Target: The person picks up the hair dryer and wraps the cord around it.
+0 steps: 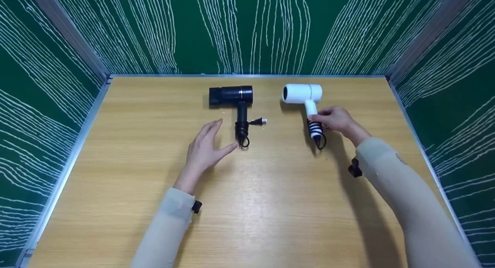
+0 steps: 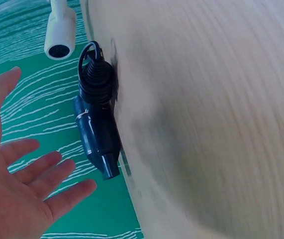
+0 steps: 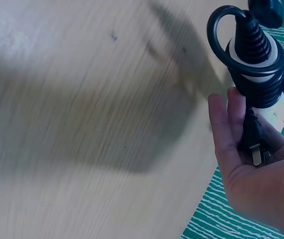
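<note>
A white hair dryer (image 1: 301, 93) is at the right of the head view, its black cord (image 1: 314, 128) wound round the handle. My right hand (image 1: 336, 119) grips that handle between thumb and fingers; the plug (image 3: 253, 137) lies against the palm in the right wrist view. A black hair dryer (image 1: 232, 96) lies on the table, nozzle to the left, cord wrapped on its handle and its plug (image 1: 258, 121) sticking out to the right. Beside it, my left hand (image 1: 203, 148) has its fingers spread and thumb apart, near the handle and holding nothing.
Both dryers are toward the back of a wooden tabletop (image 1: 255, 206). Green panels with white streaks (image 1: 263, 32) wall the back and both sides, with a metal rail (image 1: 77, 144) along the left edge.
</note>
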Demonstrator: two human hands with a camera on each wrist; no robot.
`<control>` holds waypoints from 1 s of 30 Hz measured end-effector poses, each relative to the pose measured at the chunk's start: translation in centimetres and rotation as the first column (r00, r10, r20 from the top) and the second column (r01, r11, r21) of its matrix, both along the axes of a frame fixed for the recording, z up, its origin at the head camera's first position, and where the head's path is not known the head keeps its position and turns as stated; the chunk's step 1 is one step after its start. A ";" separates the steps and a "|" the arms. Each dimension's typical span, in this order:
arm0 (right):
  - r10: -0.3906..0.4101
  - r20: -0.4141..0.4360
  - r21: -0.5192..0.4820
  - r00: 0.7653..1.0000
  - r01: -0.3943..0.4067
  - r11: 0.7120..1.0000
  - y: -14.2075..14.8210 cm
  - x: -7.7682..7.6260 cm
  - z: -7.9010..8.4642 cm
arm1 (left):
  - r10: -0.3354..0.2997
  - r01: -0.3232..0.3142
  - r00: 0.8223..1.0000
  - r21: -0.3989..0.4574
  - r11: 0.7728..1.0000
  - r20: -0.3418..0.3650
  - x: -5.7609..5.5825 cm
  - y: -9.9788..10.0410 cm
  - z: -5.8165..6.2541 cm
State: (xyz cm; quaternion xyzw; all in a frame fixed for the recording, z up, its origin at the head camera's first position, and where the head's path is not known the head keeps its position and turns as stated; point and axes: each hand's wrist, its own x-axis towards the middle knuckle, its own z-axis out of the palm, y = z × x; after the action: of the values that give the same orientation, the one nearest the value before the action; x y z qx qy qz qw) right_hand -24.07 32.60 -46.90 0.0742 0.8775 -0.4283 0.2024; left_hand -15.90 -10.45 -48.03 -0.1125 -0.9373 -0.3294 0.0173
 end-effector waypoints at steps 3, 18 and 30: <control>-0.019 0.020 0.020 1.000 0.019 1.000 -0.1 -0.3 -0.2 | -0.001 0.001 1.000 -0.030 1.000 -0.006 0.1 -0.3 -0.2; 0.056 -0.008 0.130 0.998 -0.054 0.990 -0.8 -0.8 -2.0 | 0.029 -0.030 1.000 -0.100 0.995 -0.007 0.9 -1.6 -0.8; 0.169 -0.009 0.320 0.986 -0.158 0.934 -1.1 -0.3 -1.1 | 0.019 -0.018 1.000 -0.116 0.993 0.000 0.7 -1.5 -0.9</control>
State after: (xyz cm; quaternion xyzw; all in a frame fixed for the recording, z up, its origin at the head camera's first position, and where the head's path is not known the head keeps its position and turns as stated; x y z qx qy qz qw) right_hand -24.35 31.49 -47.95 0.0248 0.9417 -0.2642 0.2067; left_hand -15.24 -12.00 -48.91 -0.1045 -0.9558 -0.2744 0.0133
